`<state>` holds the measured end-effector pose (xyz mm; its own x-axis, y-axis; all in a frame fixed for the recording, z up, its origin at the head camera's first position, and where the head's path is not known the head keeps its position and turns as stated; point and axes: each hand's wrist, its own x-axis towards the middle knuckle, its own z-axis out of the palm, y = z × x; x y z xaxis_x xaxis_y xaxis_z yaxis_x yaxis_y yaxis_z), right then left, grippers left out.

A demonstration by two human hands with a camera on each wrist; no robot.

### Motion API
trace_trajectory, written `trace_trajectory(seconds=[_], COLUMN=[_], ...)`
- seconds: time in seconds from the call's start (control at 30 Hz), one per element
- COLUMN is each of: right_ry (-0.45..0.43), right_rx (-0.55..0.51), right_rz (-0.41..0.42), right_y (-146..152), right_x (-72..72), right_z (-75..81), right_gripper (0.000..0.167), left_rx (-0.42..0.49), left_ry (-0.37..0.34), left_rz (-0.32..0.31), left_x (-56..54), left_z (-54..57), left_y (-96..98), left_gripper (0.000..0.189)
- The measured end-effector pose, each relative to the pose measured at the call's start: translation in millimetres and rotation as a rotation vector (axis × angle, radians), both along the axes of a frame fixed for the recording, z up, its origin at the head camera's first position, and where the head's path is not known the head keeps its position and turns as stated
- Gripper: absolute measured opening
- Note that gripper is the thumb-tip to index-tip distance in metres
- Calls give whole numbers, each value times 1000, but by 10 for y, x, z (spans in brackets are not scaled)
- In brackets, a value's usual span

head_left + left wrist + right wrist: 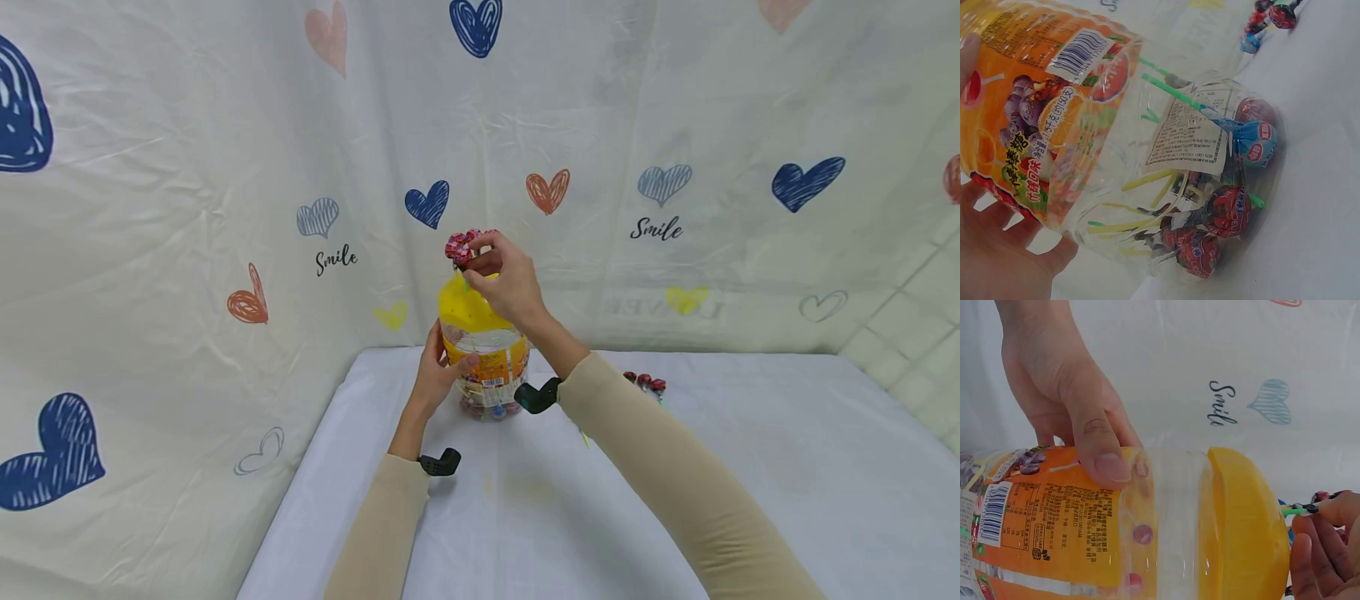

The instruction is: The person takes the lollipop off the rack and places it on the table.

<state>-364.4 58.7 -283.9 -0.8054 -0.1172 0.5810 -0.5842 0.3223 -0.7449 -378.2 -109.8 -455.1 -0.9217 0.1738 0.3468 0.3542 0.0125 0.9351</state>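
A clear plastic jar point(495, 367) with an orange fruit-printed label stands upright on the table, topped by a domed yellow lid point(465, 304). My left hand point(437, 375) grips its left side, thumb across the label point(1066, 544). Above the lid, my right hand point(506, 279) pinches a lollipop by its dark wrapper end; the green stick point(1294, 511) points down at the lid's top. Red lollipop heads point(459, 248) cluster by these fingers, partly hidden by them. Inside the jar's bottom lie several lollipops, red-wrapped ones point(1232, 211) and a blue one point(1255, 144).
More red-wrapped lollipops point(647, 382) lie on the white-covered table point(750, 467), right of the jar and partly behind the right forearm. A white curtain point(600, 100) printed with hearts hangs behind the table and along its left. Black wrist cameras point(537, 397) sit on both wrists.
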Motion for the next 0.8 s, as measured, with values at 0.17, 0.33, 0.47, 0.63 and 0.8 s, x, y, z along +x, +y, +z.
trace_trajectory(seconds=[0.17,0.33,0.47,0.63,0.8], right_ry=[68,75,53,33,4], right_rx=[-41,-74,-86,-98,-111], right_rz=[3,39,87,115,94], right_y=[19,145,331,601,877], right_x=[16,89,168,240,313], right_z=[38,109,102,34,-80], right_gripper=[38,37,37,38,38], left_rx=[0,0,5,24,24], left_ry=[2,-3,-12,-4,8], left_rz=[-4,-5,-16,-38,-36], left_x=[-7,-5,-1,-3,-1], left_z=[-3,-1,-2,-5,-11], left_y=[-6,-12,-9,-10,-4], left_gripper=[85,85,84,86,85])
